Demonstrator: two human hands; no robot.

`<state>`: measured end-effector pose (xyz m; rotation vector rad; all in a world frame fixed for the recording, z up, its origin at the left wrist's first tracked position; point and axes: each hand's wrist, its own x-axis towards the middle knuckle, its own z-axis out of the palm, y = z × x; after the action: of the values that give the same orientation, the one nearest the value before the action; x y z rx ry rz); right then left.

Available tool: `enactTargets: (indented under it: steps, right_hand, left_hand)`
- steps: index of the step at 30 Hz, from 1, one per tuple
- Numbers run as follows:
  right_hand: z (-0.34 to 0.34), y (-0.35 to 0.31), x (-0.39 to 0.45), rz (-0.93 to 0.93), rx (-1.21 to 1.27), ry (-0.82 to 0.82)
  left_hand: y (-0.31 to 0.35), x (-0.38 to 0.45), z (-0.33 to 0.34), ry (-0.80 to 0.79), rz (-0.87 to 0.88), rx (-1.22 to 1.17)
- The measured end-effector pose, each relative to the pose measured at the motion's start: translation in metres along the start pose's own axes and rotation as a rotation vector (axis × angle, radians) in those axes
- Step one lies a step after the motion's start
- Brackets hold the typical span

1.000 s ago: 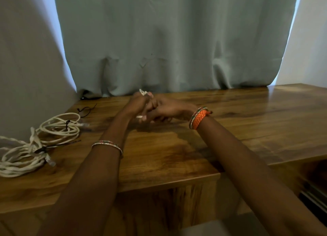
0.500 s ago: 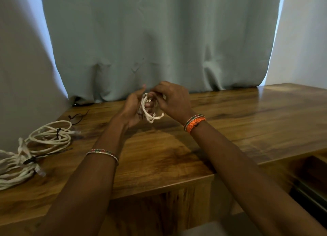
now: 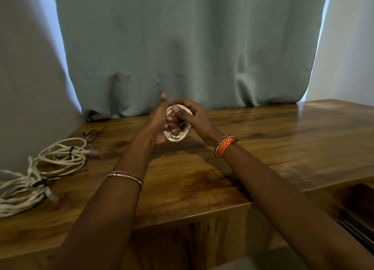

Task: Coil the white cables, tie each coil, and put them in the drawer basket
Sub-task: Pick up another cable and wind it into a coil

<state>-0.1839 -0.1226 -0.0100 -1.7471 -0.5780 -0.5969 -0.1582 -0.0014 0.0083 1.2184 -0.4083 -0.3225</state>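
Fingers of the right hand curl round a small white cable coil — the left hand grips its other side, thumb raised. Both hover above the table; tied cables lie well left of the fingers.

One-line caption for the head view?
Both hands, left hand and right hand, grip a small white cable coil above the wooden table.

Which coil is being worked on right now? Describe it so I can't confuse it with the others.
Start at the wooden table before the grey-green curtain. Above its middle, the left hand and right hand hold a small white coil between them. Unlike the larger cable bundles lying at the table's left edge, it is compact and off the surface.
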Motion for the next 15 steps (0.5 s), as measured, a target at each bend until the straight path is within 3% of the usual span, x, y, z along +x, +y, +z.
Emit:
enactTargets:
  steps: [3,7,10,15]
  right_hand:
    - [0.004,0.004,0.005,-0.019,-0.033,-0.014]
    - [0.017,0.009,0.004,0.016,-0.095,0.054]
    - [0.020,0.009,0.002,0.037,-0.026,0.101]
    - [0.014,0.008,0.006,-0.022,-0.176,0.128]
  left_hand:
    - [0.002,0.000,0.000,0.177,0.068,-0.006]
    - [0.001,0.005,-0.005,0.366,0.190,0.243]
    - [-0.004,0.011,-0.011,0.389,0.307,0.502]
    - [-0.004,0.014,-0.014,0.389,0.427,0.768]
